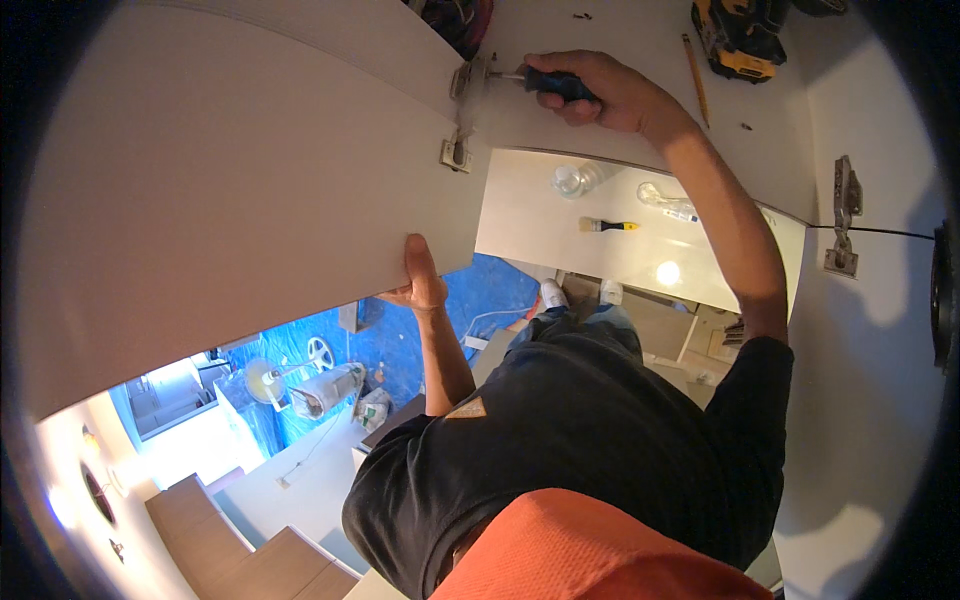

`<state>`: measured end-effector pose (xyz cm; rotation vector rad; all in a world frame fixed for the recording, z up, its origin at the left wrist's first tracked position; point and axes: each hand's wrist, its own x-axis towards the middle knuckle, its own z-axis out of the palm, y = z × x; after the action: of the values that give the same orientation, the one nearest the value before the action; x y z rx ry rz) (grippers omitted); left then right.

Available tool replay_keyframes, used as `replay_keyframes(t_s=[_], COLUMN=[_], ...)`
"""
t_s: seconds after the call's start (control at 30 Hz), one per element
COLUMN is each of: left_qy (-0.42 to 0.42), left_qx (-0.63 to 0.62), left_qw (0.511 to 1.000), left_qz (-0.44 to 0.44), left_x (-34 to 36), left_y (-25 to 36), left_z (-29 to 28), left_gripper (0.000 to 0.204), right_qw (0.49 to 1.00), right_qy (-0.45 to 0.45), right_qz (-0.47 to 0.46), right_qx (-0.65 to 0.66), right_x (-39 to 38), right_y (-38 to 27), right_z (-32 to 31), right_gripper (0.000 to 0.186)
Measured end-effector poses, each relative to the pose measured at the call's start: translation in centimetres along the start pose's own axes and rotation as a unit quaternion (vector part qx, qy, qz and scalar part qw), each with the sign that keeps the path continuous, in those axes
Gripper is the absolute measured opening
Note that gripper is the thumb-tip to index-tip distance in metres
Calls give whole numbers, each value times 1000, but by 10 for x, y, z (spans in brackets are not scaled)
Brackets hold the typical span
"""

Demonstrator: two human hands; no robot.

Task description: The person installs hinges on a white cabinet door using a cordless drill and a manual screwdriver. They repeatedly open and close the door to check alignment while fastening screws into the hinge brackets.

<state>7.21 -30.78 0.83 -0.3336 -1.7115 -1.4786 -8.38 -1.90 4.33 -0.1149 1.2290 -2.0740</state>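
the right hand is gripping a dark blue-handled screwdriver, its fingers clamping round the handle while the slim metal shaft is pointing left at a silver metal hinge; i cannot tell whether the tip is touching. the left hand is clamping the lower edge of a broad flat white panel, the thumb lying on its face and the other fingers mostly hiding behind. a thin orange pencil is lying just beside a black-and-yellow power tool, near the right forearm. on a cream-coloured flat surface below, a black-and-yellow-handled paintbrush is lying near a clear rounded container
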Motion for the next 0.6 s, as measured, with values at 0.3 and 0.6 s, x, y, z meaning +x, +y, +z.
replay_keyframes(t_s=[0.3, 0.6], left_qy=[13, 17], left_qx=[44, 73], left_qw=[999, 997], left_qz=[-23, 32], left_x=[-4, 6], left_y=[3, 6], left_z=[-5, -1], left_gripper=[40, 46], right_qw=[613, 740], right_qy=[123, 95], right_qz=[-398, -306], right_qx=[-672, -591], right_x=[-8, -5], right_y=[4, -7], right_z=[12, 11], right_gripper=[23, 28])
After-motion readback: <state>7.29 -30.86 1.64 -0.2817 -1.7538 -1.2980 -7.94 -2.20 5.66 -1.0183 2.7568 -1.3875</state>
